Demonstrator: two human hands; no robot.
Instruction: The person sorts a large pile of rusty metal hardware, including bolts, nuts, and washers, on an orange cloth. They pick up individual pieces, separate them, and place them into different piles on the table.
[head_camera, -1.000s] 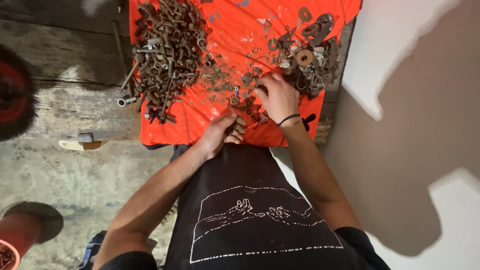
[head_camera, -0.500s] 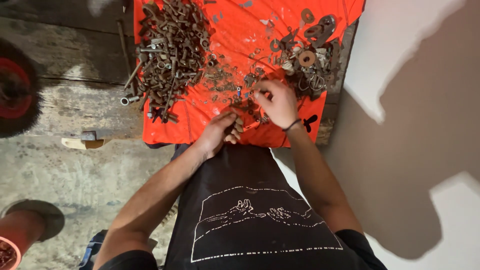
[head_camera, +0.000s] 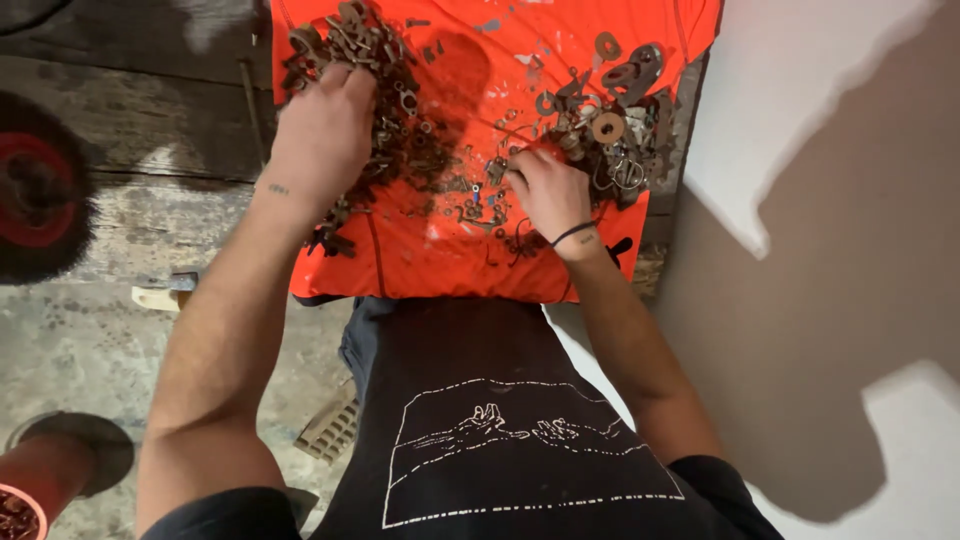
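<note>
An orange cloth (head_camera: 480, 260) lies spread in front of me, strewn with rusty metal parts. My left hand (head_camera: 320, 130) rests palm down on the big pile of rusty bolts and nuts (head_camera: 385, 90) at the cloth's left, fingers curled into it. My right hand (head_camera: 545, 190) is lower, at the middle of the cloth, its fingertips pinched among small scattered pieces (head_camera: 480, 200). What it grips is too small to tell. A second heap of washers and rings (head_camera: 615, 130) lies just right of that hand.
A white wall (head_camera: 850, 200) rises close on the right. A dark wheel with a red hub (head_camera: 30, 190) stands at the left on the concrete floor. A red container with rusty bits (head_camera: 20, 500) sits at the bottom left corner.
My left hand has moved from the cloth's near edge up and left onto the big pile. My right hand stayed among the small parts in the middle.
</note>
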